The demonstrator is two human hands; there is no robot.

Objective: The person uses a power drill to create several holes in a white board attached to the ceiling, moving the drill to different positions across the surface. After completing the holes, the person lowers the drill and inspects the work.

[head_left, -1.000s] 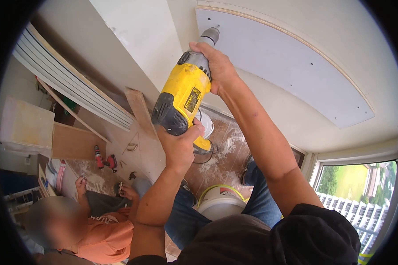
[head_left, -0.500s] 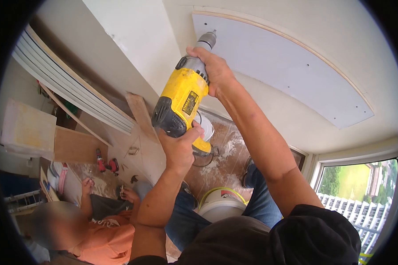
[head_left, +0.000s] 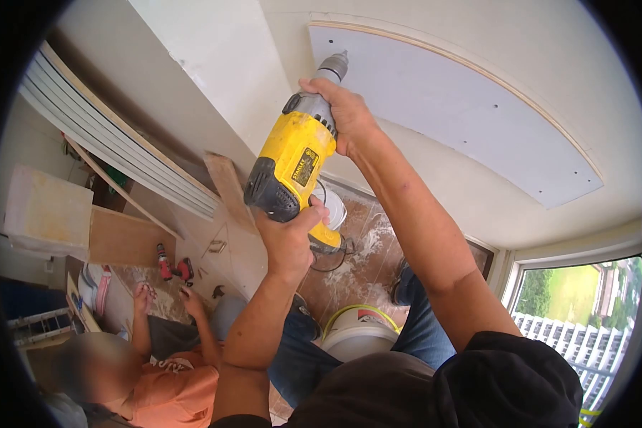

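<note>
A yellow and black power drill (head_left: 292, 160) slants up towards a pale curved board (head_left: 449, 107) fixed on the wall. Its chuck and bit meet the board near the left end, below a dark screw hole. My left hand (head_left: 289, 239) is wrapped round the drill's rear handle, by the trigger. Around the grey front housing, just behind the chuck, closes my right hand (head_left: 346, 114). Several small holes or screws dot the board.
Between my legs stands a white bucket (head_left: 357, 332); another white bucket (head_left: 328, 210) is behind the drill. A person in an orange shirt (head_left: 175, 389) sits at lower left near red drills (head_left: 175, 265). Curved strips (head_left: 114, 135) lean at left; a window (head_left: 578, 299) is at right.
The drill and both my hands have barely moved. The person in orange has shifted, and that person's hand near the red drills has moved up and left.
</note>
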